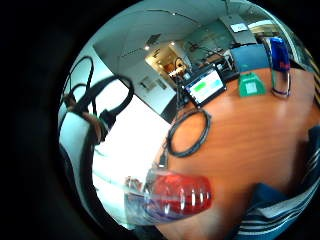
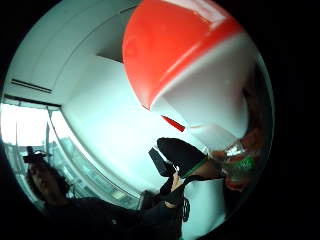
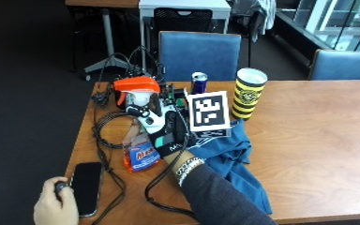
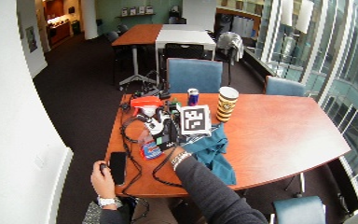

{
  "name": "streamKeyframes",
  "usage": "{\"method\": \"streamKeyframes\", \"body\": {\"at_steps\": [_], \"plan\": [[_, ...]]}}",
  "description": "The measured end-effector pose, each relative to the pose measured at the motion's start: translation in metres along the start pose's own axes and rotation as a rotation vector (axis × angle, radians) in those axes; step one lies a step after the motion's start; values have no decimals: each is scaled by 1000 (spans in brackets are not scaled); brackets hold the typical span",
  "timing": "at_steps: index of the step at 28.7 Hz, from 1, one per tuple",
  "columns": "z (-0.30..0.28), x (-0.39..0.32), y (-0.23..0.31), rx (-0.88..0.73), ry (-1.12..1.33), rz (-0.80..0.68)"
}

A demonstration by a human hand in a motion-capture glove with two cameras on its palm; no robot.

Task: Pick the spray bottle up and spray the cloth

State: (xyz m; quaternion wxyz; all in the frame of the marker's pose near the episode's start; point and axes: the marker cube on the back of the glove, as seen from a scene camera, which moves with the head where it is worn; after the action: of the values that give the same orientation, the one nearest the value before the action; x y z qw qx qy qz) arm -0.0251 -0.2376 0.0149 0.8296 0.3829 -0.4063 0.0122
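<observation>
At the left edge of the wooden table [image 3: 330, 140], a bare hand [image 3: 54, 206] rests beside a dark phone [image 3: 87, 186] lying flat. Black cables [image 3: 108, 136] loop across the wood just next to it.

Next comes the spray bottle [image 3: 140, 133]: a clear body with reddish liquid low down, a blue and red label on its front, a white neck and an orange trigger head on top. It stands tilted, its base just above or on the table; I cannot tell which. The gloved right hand [image 3: 168, 136] has its fingers curled round the bottle's neck and upper body, gripping it. From the thumb-side palm view the orange and white head [image 2: 185, 65] fills much of the picture, right against the palm.

Just beside the hand, to the right, the blue cloth [image 3: 233, 159] lies crumpled on the table, running toward the near edge. Behind it stand a blue can [image 3: 198, 83] and a yellow and black striped cup [image 3: 247, 93], with a blue chair [image 3: 198, 55] beyond.
</observation>
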Motion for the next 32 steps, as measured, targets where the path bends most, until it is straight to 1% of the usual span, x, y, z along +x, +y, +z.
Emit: {"method": "streamKeyframes", "body": {"at_steps": [4, 7, 11, 14, 17, 20, 23, 32], "plan": [[-21, 10, 8, -67, 115, -15], [-46, 10, 6, -156, 201, -31], [-81, 14, 6, -326, 243, -37], [-105, 13, 16, -481, 294, -51], [-125, 9, 37, -643, 429, -96], [-140, -2, 63, -761, 574, -158], [-150, -17, 86, -817, 644, -221], [-167, -59, 132, -883, 767, -374]]}}
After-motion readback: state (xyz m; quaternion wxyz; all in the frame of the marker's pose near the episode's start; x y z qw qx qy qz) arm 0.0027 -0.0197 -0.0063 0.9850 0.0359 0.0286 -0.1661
